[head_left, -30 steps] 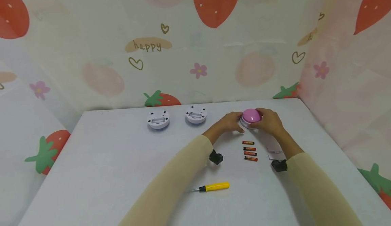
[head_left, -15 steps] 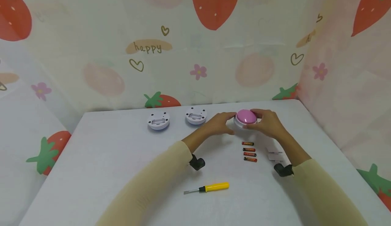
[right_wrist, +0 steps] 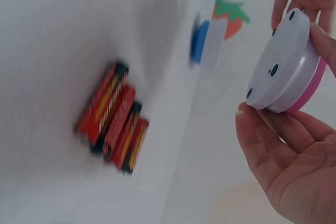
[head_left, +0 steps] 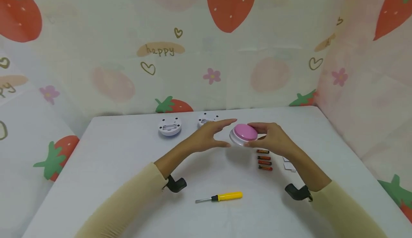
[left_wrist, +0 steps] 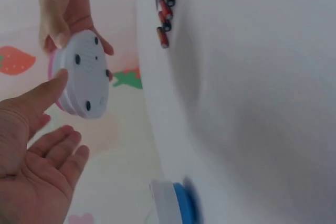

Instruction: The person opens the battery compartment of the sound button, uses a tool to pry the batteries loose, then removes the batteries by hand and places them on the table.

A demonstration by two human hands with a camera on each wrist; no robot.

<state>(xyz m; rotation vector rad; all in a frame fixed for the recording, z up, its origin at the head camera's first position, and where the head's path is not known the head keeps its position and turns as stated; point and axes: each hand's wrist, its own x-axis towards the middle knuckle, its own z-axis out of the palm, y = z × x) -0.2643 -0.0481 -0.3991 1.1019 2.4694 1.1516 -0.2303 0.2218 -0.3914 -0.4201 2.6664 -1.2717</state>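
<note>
A round white button with a pink dome is raised above the table, a little tilted. My right hand grips it by its right side, thumb at the near edge and fingers at the far edge. Facing it from the left is my left hand, fingers extended and thumb apart, with a gap to the button in the head view. In the left wrist view the button's white underside shows several dark round spots, and its battery cover appears to be on. The right wrist view shows the right fingers around its rim.
Two similar white buttons lie upside down at the back, one with its battery slot uncovered, the other partly behind my left hand. Several red batteries lie in a column, beside small white pieces. A yellow-handled screwdriver lies in front.
The pink-domed button has moved left and toward me in the right hand, and now sits higher. The left hand has drawn away from it to the left.
</note>
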